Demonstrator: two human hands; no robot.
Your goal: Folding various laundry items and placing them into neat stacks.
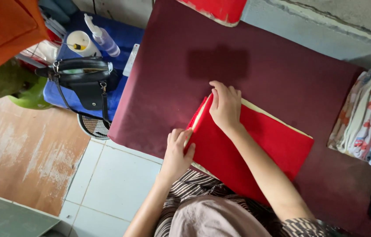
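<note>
A folded red cloth [264, 149] with a pale yellow layer showing at its edges lies on a dark maroon table [185, 87]. My right hand [225, 105] presses flat on the cloth's far left corner. At the near left edge of the cloth, my left hand [177, 151] rests with its fingers curled around the fold. Both hands touch the cloth at its left end.
A stack of folded patterned clothes [369, 125] sits at the table's right edge. Left of the table, a black handbag [84, 79], a spray bottle [102, 37] and a white roll [80, 43] lie on a blue surface. A red object [220, 9] lies at the far edge.
</note>
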